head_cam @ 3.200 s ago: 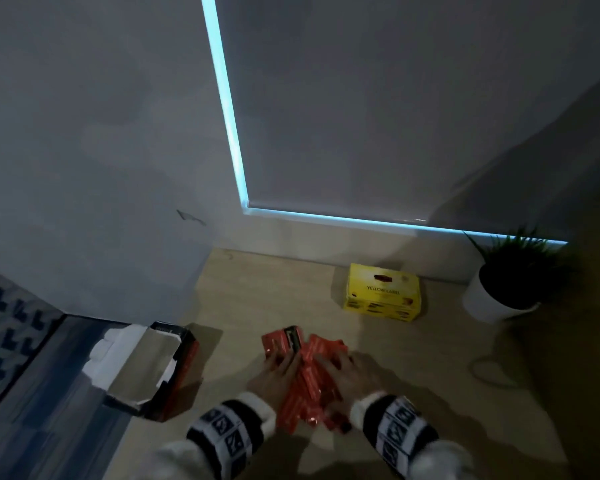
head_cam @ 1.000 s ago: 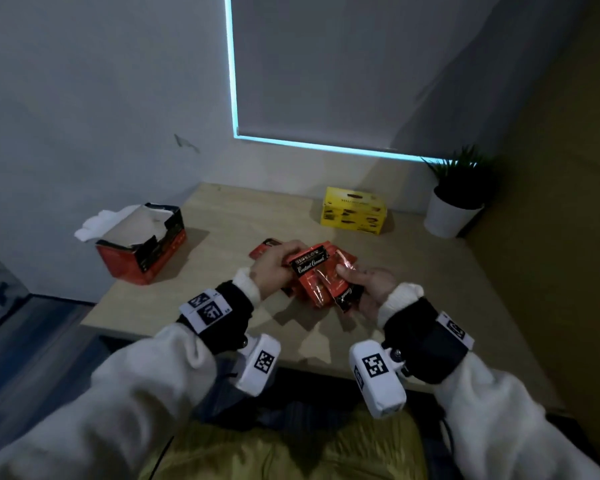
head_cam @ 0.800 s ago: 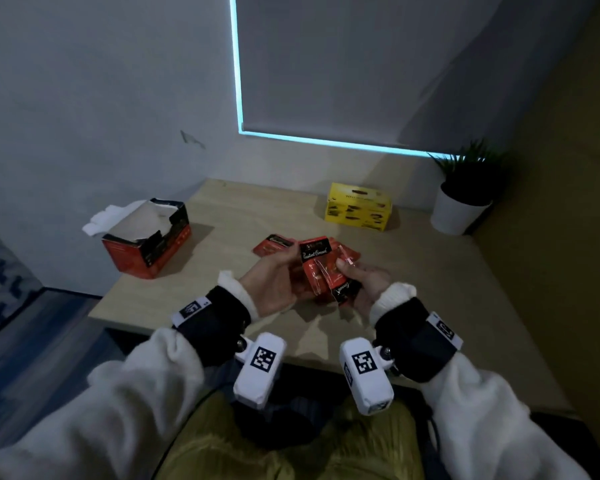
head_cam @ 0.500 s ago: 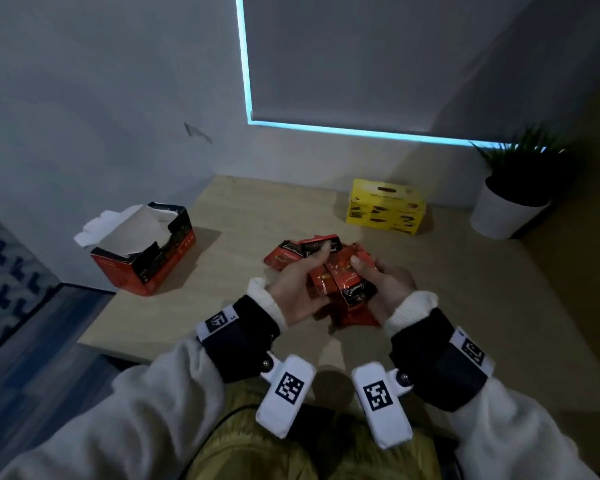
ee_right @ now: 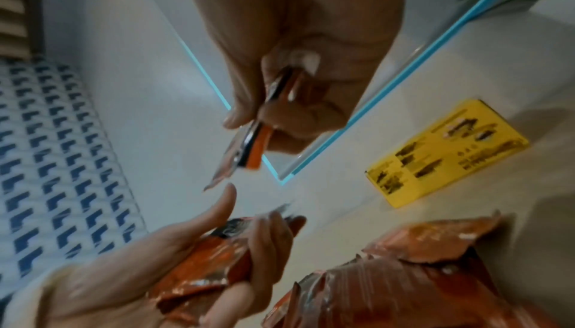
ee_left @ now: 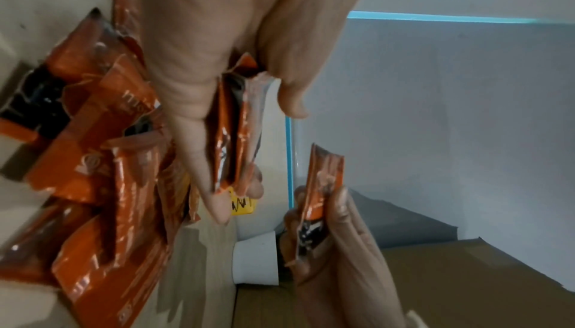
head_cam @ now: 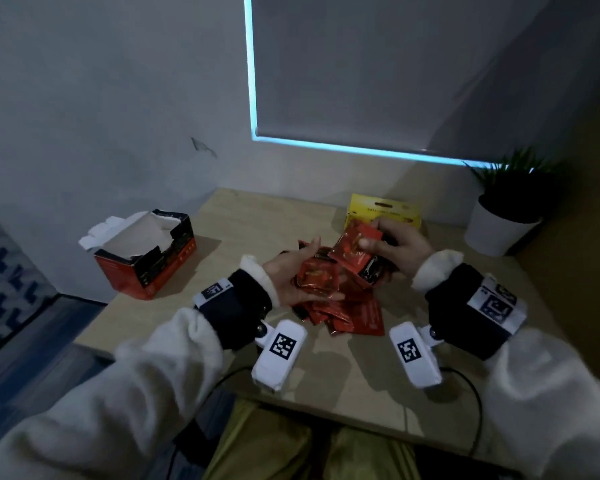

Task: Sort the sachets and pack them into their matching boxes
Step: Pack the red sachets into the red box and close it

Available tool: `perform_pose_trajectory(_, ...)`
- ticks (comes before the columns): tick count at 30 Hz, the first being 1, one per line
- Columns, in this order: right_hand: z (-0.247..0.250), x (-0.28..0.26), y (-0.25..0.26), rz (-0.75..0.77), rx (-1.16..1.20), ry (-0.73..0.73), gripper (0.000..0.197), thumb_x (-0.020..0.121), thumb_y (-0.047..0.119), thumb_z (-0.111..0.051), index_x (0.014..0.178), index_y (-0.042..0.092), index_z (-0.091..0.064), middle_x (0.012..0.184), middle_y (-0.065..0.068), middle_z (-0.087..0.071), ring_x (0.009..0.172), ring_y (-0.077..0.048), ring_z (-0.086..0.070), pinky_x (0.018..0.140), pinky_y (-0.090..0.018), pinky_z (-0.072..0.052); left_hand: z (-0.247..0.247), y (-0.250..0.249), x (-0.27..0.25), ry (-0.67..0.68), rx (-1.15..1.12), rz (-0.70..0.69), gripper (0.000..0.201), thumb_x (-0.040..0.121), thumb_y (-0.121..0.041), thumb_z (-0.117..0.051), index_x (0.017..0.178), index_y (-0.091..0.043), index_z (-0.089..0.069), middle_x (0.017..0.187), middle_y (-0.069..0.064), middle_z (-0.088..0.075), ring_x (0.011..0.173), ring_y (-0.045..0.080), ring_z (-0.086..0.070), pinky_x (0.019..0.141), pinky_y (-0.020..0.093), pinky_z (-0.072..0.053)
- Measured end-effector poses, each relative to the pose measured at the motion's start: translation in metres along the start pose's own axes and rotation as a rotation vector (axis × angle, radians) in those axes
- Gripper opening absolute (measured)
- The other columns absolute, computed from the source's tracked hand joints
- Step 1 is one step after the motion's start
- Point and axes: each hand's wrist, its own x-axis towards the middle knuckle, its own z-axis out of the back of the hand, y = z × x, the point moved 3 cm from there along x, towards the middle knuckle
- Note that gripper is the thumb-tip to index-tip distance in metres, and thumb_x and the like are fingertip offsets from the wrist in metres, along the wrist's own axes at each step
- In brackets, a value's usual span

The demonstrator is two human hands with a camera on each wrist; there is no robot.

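Note:
Several red sachets [head_cam: 355, 315] lie in a loose pile on the wooden table [head_cam: 257, 220]. My left hand [head_cam: 293, 271] cups a small stack of red sachets [head_cam: 317, 278], fingers curled round them [ee_left: 236, 136]. My right hand [head_cam: 392, 247] is raised above the pile and pinches a red sachet [head_cam: 355, 251] between thumb and fingers [ee_right: 255, 141]. An open red box [head_cam: 148, 252] with white flaps stands at the table's left edge. A closed yellow box [head_cam: 383, 211] sits at the back, behind my right hand.
A white pot with a green plant [head_cam: 503, 216] stands at the back right corner. The wall and a window blind with a glowing blue edge [head_cam: 326, 145] close off the far side. A dark cable [head_cam: 465, 375] trails off the near table edge.
My hands have drawn apart: the right one lifted a sachet up and back toward the yellow box, while the left keeps its stack over the pile. The head view has shifted.

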Motion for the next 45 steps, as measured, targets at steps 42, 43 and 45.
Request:
perform_pose_trajectory(42,-0.029,0.053,0.020,0.142,-0.550,0.272,0.032,0.071,0.008,-0.074,0.068,0.028,-0.049,0.055,0.008,-0.049,0.051,-0.006,-0.046,0.055,-0.024,-0.036,0.018,-0.033,0.008,-0.109,1.037,-0.306,0.105,0.086,-0.022,-0.062,0.142,-0.014,0.026,0.137,0.004,-0.045,0.116,0.009,-0.046,0.085,0.011,-0.042)
perform_pose_trajectory(43,-0.025,0.054,0.015,0.136,-0.567,0.272,0.040,0.071,0.008,-0.074,0.064,0.033,-0.045,0.054,0.006,-0.050,0.048,-0.004,-0.048,0.055,-0.024,-0.037,0.023,-0.036,0.003,-0.082,1.089,-0.264,0.105,0.084,-0.037,-0.061,0.144,-0.017,0.022,0.143,0.007,-0.041,0.123,0.015,-0.047,0.097,0.021,-0.042)
perform_pose_trajectory(45,-0.016,0.052,0.006,0.110,-0.624,0.273,0.045,0.071,0.008,-0.075,0.061,0.036,-0.041,0.052,0.008,-0.051,0.044,0.000,-0.050,0.053,-0.021,-0.036,0.040,-0.050,-0.010,-0.185,1.402,-0.224,0.114,0.064,-0.080,-0.047,0.149,-0.020,-0.001,0.153,0.009,-0.024,0.140,0.022,-0.028,0.112,0.034,-0.027)
